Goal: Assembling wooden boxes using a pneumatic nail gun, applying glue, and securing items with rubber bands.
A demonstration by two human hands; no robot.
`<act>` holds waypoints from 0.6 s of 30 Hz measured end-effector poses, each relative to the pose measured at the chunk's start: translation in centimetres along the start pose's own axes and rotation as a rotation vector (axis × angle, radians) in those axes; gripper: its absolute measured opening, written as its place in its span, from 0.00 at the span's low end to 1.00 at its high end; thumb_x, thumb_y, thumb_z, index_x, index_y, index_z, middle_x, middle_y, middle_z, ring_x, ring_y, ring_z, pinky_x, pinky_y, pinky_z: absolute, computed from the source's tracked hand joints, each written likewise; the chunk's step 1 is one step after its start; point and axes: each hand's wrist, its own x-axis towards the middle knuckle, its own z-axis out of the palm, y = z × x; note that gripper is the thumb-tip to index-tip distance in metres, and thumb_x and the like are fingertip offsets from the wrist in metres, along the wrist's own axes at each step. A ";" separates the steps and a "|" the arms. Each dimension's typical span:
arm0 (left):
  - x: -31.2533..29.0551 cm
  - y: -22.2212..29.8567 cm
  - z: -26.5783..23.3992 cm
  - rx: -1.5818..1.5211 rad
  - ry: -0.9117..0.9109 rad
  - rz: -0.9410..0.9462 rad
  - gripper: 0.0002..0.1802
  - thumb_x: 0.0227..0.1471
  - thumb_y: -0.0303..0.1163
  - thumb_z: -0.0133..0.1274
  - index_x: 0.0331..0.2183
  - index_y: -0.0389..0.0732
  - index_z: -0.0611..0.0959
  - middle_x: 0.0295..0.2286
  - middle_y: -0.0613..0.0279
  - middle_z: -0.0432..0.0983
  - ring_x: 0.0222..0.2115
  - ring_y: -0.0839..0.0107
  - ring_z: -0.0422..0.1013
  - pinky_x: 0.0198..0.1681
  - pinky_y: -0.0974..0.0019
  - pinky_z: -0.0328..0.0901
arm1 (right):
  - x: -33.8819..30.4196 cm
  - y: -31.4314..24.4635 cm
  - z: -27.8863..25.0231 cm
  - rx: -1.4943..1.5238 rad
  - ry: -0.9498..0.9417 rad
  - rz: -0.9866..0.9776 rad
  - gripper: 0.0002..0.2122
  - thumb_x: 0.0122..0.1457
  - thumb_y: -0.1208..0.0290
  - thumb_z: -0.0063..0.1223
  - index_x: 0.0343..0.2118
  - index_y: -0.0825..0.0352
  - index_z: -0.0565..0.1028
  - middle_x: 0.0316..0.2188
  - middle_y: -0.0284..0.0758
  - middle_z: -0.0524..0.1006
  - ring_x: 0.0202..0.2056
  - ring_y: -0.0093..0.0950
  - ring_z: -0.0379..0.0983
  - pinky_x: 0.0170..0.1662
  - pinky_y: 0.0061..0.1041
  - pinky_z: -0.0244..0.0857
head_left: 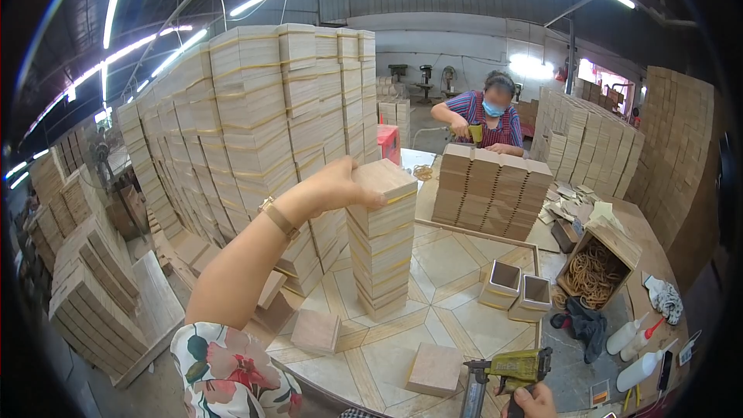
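On the bench point(453, 263), a stack of wooden boxes point(379, 255) stands under the left grip point(337, 184), part open against the top box point(387, 178); I cannot tell how firmly it holds. The right grip point(535, 401) wraps a green nail gun point(517, 367) beside 1 lone block point(435, 369).

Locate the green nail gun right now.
In the head view, the green nail gun is low and right of centre, gripped in the right hand, just right of a square wooden piece.

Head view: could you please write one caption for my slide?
Left hand on a tall stack of wooden pieces, right hand holding a nail gun.
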 end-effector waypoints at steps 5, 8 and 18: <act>-0.3 0.5 -0.3 0.072 -0.031 -0.022 0.47 0.29 0.46 0.66 0.45 0.21 0.69 0.42 0.38 0.70 0.45 0.53 0.68 0.48 0.64 0.61 | 0.0 0.1 -0.4 -0.065 0.017 0.074 0.14 0.57 0.69 0.52 0.45 0.68 0.69 0.32 0.30 0.74 0.27 0.18 0.69 0.28 0.18 0.64; -0.2 0.2 -0.5 0.087 -0.108 -0.065 0.50 0.32 0.48 0.66 0.50 0.23 0.66 0.44 0.40 0.68 0.47 0.55 0.65 0.51 0.65 0.58 | -0.5 0.3 0.1 -0.059 0.027 0.029 0.14 0.57 0.69 0.53 0.44 0.68 0.70 0.26 0.27 0.73 0.21 0.17 0.66 0.23 0.16 0.61; 0.6 0.9 -1.0 0.223 0.147 0.172 0.53 0.28 0.48 0.67 0.52 0.26 0.65 0.40 0.46 0.72 0.41 0.59 0.68 0.46 0.64 0.62 | -1.0 -1.4 0.0 0.055 -0.011 -0.055 0.16 0.57 0.71 0.49 0.44 0.75 0.65 0.30 0.40 0.75 0.19 0.26 0.71 0.21 0.21 0.65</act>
